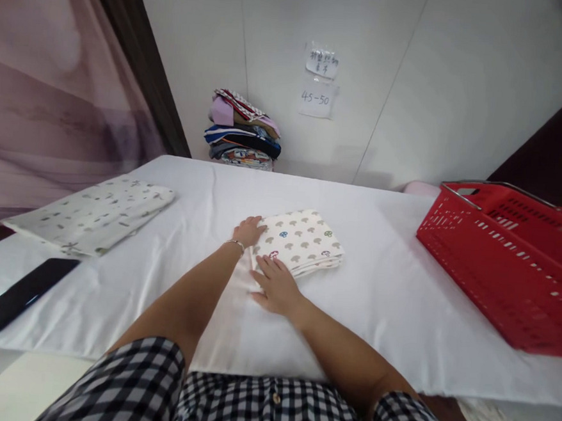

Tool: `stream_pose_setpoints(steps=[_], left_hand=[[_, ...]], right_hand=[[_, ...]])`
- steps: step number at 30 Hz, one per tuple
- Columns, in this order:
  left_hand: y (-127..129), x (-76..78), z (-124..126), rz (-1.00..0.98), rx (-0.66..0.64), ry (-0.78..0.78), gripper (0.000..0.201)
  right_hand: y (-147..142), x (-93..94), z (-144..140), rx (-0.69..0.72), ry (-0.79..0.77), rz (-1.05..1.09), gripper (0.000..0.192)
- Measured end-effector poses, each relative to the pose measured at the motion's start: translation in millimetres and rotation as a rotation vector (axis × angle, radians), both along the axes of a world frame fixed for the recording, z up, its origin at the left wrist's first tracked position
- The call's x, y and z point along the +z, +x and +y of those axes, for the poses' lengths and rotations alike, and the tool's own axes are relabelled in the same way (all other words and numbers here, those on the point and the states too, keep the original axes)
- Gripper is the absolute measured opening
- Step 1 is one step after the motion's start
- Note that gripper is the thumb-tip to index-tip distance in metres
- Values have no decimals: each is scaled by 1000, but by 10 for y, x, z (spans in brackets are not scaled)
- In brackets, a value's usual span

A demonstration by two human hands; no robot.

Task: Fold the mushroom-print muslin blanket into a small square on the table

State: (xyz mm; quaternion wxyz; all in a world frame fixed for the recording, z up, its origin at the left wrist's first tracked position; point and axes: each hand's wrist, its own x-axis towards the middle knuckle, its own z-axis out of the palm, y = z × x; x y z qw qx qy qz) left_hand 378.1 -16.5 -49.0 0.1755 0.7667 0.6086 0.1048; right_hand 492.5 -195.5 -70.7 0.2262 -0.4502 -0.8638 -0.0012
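A folded cream cloth with a mushroom print (302, 241) lies in the middle of the white-covered table (391, 289). My left hand (249, 231), with a thin bracelet at the wrist, rests flat on the cloth's far left corner. My right hand (276, 286) lies flat at the cloth's near left corner, fingers spread and touching its edge. Neither hand grips anything.
A second folded cloth with a grey print (93, 213) lies at the table's left. A black phone (18, 295) sits near the left front edge. A red plastic basket (508, 258) stands at the right. A pile of folded clothes (243, 131) rests against the back wall.
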Motion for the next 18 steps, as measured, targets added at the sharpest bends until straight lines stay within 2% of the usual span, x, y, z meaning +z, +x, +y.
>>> stream_pose_setpoints(steps=[3,5,8,11,13,15,17,18], left_hand=[[-22,1,-117,-9,52,46,57],[-48,-10,-258,-23,40,148,54],[-121,-48,-541,-59,-84,338,46],[-239,-105,-868,-104,-259,418,42],[-328,-137,-1083,-116,-379,426,45],[-406,-147,-1272,-101,-487,426,52],[-452,-130,-1417,-65,-551,413,61],[-459,-113,-1470,-44,-564,407,64]], right_hand=[[112,64,-11,95,16,96,32],[247,150,26,50,77,208,30],[596,282,144,-199,181,390,32],[1074,333,282,-466,214,504,33],[1379,316,342,-700,97,575,36],[1606,279,367,-875,-172,633,42],[1731,242,366,-927,-389,656,45],[1759,227,361,-927,-441,661,45]])
